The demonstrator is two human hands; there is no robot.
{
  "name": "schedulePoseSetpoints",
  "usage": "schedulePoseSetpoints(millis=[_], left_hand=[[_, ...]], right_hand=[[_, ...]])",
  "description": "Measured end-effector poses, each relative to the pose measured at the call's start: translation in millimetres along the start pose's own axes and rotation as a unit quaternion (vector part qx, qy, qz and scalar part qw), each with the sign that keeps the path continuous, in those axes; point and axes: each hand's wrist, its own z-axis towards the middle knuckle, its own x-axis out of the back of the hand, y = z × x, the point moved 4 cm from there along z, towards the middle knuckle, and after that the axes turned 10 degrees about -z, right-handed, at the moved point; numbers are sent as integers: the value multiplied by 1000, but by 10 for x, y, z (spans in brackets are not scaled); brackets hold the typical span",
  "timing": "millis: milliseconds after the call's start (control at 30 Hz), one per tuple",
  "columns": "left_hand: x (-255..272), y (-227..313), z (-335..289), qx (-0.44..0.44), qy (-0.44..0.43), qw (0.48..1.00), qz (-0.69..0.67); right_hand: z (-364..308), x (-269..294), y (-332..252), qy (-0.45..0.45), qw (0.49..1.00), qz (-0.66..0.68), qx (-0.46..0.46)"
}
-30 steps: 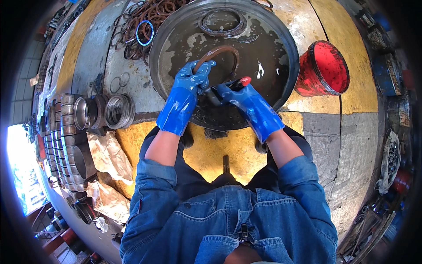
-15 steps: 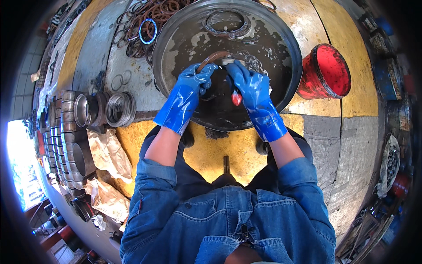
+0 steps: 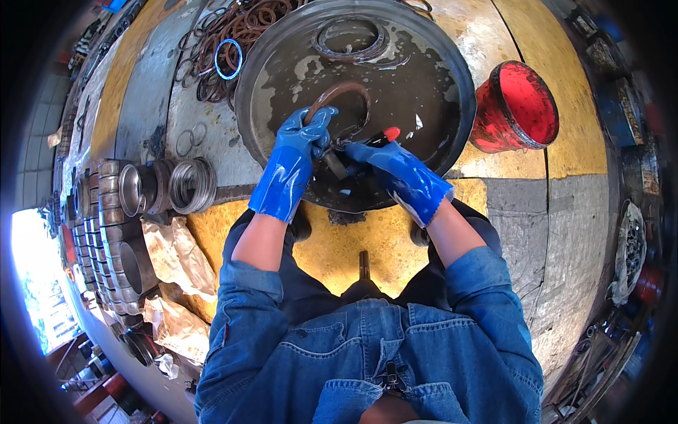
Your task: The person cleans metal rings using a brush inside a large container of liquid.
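1. Gripping the brown ring (image 3: 355, 85), my gloved left hand (image 3: 305, 131) has its fingers closed on the ring's left side; the rest of the loop arches up and to the right, above the basin.
2. My gloved right hand (image 3: 383, 160) is wrapped around the handle of a red-ended tool (image 3: 392, 133). The red end points up and away from me; the paler head, which looks like a brush, hangs just below my left fingers. My right fingertips are hidden, and I cannot tell whether the head touches the ring.
3. Step in hand, as I judge it: working the tool over the held ring. The next move calls for a firm left grip and a slight turn of the ring, so that an unworked stretch faces the tool.
4. Beneath both hands lies the wide round basin (image 3: 244, 106), holding dark liquid; near its far wall lies another ring (image 3: 349, 56).
5. Beyond the basin, to the left, is a heap of brown rings (image 3: 247, 30), with one blue ring (image 3: 217, 60) at its near side.
6. To the basin's right leans a red bucket (image 3: 519, 106), its mouth tipped toward the right.
7. Farther left lie bundled metal rings (image 3: 193, 185), with crumpled brown paper (image 3: 179, 253) nearer me.
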Motion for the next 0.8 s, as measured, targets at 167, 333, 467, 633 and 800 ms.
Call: schedulePoseSetpoints(millis=[167,333,467,633,800], left_hand=[[24,-67,109,3,-48,998,45],[74,-344,376,-6,-108,918,382],[142,-370,326,-131,-151,915,351],[212,-128,173,-92,-115,982,122],[274,36,203,-48,-104,990,-76]], right_hand=[[98,413,-251,145,959,-151,189],[-115,482,-585,135,967,-62,206],[-8,337,-544,126,964,-107,211],[183,855,-316,224,959,138,107],[535,1228,92,291,896,336,12]])
